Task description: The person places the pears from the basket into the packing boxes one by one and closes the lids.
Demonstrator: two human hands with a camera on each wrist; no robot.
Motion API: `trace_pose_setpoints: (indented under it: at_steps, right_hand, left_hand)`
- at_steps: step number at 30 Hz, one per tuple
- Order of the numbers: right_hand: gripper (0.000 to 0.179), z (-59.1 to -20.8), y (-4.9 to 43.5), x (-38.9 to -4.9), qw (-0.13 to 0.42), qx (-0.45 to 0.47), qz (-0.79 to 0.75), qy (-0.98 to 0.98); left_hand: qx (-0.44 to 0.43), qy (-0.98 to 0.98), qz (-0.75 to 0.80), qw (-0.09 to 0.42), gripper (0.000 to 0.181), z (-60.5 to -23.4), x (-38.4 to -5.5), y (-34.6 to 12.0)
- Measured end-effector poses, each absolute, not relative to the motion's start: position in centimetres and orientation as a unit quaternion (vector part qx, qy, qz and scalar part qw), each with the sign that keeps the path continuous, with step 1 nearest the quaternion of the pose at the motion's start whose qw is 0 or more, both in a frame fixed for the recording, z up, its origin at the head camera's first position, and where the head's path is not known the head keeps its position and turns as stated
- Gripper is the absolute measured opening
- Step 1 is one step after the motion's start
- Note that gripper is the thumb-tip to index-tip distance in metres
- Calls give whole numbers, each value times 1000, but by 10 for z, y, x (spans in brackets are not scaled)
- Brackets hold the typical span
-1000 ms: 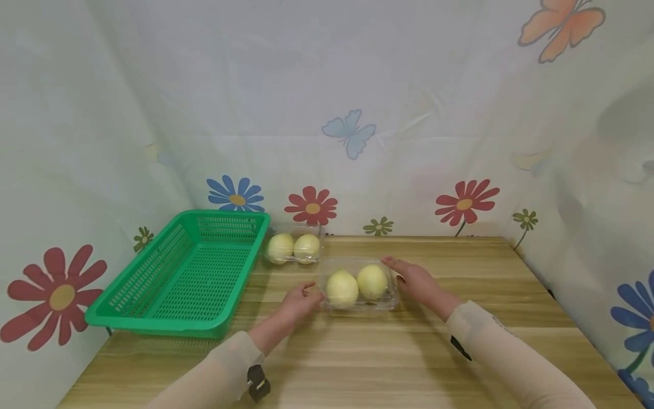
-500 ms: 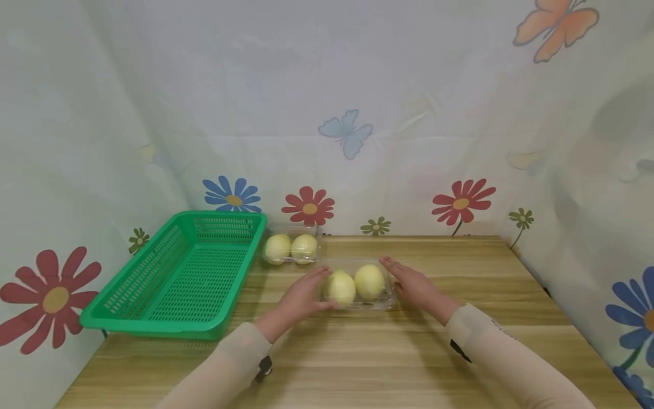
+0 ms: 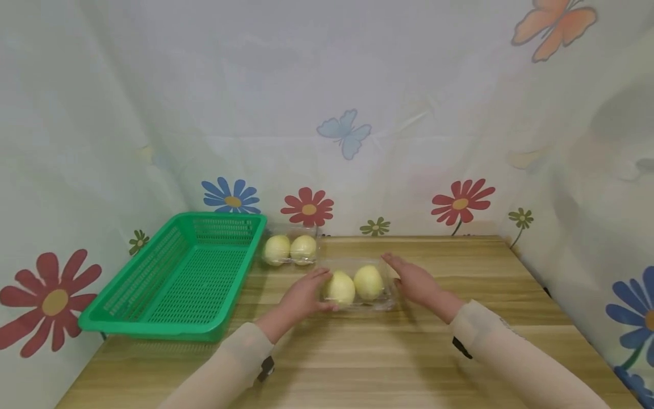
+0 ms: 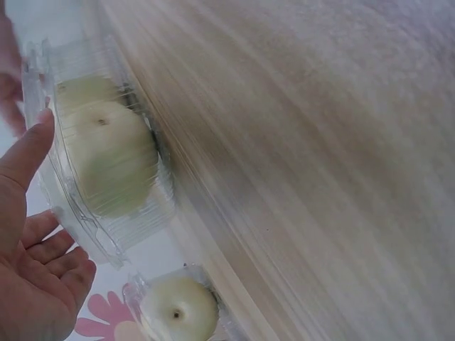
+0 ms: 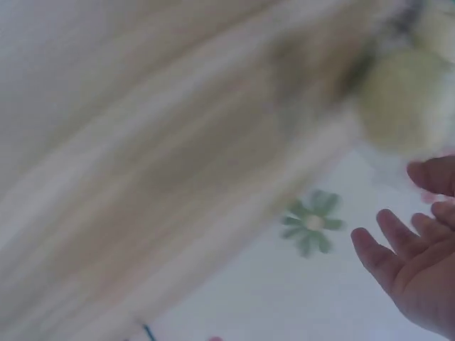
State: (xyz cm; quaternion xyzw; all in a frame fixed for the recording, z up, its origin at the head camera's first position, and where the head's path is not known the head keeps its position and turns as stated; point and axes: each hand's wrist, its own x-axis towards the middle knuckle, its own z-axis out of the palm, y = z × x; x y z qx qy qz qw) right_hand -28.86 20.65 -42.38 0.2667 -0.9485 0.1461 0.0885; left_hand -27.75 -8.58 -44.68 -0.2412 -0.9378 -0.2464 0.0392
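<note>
A clear plastic clamshell box (image 3: 380, 304) with two round, pale yellow pears (image 3: 368, 282) sits on the wooden table in the head view. At its left end is my left hand (image 3: 302, 296), fingers spread. The thumb lies at the near corner and the fingertips at the far one. In the left wrist view, the thumb overlaps the box rim (image 4: 85, 206), and the other fingers bend loosely beside it. My right hand (image 3: 416, 283) stands by the box's right end, fingers extended. The right wrist view, blurred, shows those fingers (image 5: 373, 257) apart from the nearby pear (image 5: 402, 103).
A green slotted plastic basket (image 3: 222, 325) stands at the left of the table (image 3: 357, 363). Between it and the back curtain (image 3: 409, 68), a second clear box holds two more pears (image 3: 277, 250). The flower-printed curtain encloses the back and sides.
My left hand has risen from low beside the box to its left end, its fingers spreading. The right hand has shifted slightly outward from the box's right end lately. The box stays in place.
</note>
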Motion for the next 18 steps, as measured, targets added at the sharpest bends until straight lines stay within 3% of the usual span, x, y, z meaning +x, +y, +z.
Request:
trace_pose_setpoints:
  at_steps: [6, 10, 13, 18]
  right_hand:
    - [40, -386, 209, -265, 80, 184, 300, -932]
    - [39, -374, 216, -244, 12, 111, 452, -885]
    - [41, -381, 221, -231, -43, 51, 551, -832]
    - [41, -408, 221, -216, -87, -18, 644, -760]
  left_hand:
    - [-240, -934, -262, 39, 81, -446, -276, -85]
    - [-239, -933, -267, 39, 81, -446, -276, -84]
    - [-240, -933, -266, 39, 80, -445, -275, -84]
    - [-241, -935, -256, 41, 80, -442, -274, -84]
